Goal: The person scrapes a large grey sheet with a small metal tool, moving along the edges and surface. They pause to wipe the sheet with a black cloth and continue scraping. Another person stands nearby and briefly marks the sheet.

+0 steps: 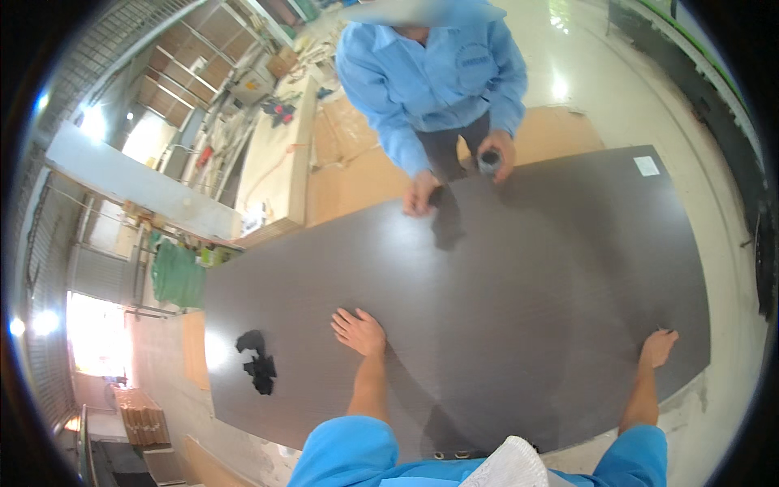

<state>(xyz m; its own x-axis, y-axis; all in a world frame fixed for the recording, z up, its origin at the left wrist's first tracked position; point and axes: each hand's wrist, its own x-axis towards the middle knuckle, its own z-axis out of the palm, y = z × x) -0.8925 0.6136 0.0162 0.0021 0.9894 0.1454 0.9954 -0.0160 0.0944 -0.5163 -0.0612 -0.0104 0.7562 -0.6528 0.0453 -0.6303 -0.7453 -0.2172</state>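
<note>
Workshop, pale glossy floor (596, 69), wooden workbench (280, 174) at upper left. Large dark grey-brown panel (519, 325): laid flat across the middle, beneath both hands. Left hand (359, 333): palm down on the panel, fingers extended, slightly apart. Right hand (658, 348): over the panel's right end, fingers bent; whether clamped on anything, cannot tell. Crumpled black cloth (260, 369): on the panel, left of the left hand. Co-worker (438, 77): at the far edge, dark container (489, 160) in one hand.
</note>
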